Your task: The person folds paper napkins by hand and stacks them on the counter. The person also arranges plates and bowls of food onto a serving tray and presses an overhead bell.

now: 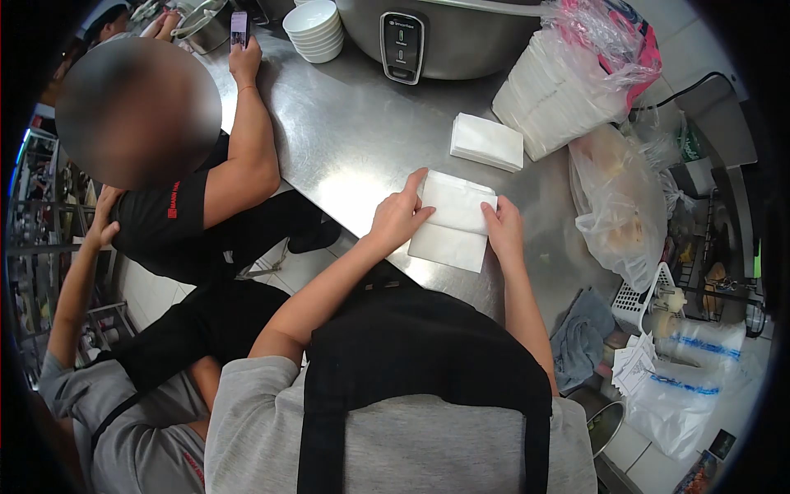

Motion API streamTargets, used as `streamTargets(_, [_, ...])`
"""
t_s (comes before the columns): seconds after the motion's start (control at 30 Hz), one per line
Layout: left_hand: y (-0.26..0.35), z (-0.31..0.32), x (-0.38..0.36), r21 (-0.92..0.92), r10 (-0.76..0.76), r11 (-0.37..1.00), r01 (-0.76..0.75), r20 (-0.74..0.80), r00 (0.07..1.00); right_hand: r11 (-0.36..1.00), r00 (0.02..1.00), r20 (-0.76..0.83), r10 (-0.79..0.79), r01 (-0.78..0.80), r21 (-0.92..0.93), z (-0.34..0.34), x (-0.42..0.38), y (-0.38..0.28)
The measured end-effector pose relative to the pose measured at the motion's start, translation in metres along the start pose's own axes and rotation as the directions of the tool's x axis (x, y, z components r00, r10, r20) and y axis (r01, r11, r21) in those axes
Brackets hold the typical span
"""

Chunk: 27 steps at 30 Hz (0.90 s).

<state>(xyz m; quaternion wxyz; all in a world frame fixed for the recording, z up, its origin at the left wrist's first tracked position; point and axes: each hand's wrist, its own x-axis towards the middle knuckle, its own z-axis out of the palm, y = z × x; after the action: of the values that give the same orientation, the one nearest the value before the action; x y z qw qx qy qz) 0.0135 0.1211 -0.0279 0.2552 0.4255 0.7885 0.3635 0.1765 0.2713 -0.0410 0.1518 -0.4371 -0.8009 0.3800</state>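
Note:
A white paper napkin [451, 224], partly unfolded with a crease across its middle, is held over the steel table's front edge. My left hand [399, 212] grips its left side, thumb on top. On the opposite side my right hand [504, 226] pinches the upper right edge between thumb and fingers. Just beyond lies a small stack of folded napkins [487, 142], touched by neither hand. Farther back to the right, a large pack of napkins [559, 90] leans in clear and pink plastic wrapping.
A large rice cooker [461, 41] and stacked white bowls [314, 33] stand at the back of the steel table [354, 123]. Bulging plastic bags [621, 202] and a grey cloth [580, 337] are at right. A co-worker holding a phone [239, 31] sits at left; another person is below.

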Motion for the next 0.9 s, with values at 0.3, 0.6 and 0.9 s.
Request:
streamTargets(0.3, [-0.002,0.003,0.008,0.106,0.1,0.99,-0.095,-0.036,0.994,0.979,0.998,-0.058,-0.003,-0.009,-0.205,0.003,0.004,-0.013])
streamTargets(0.6, [-0.002,0.003,0.005,0.2,0.152,0.97,-0.142,-0.036,0.988,0.924,0.994,-0.071,-0.085,0.052,-0.378,0.008,0.003,-0.022])
streamTargets(0.9, [0.006,0.041,0.024,0.437,0.58,0.731,-0.525,0.008,0.815,0.916,0.988,-0.098,-0.117,0.069,-0.394,0.012,0.005,-0.017])
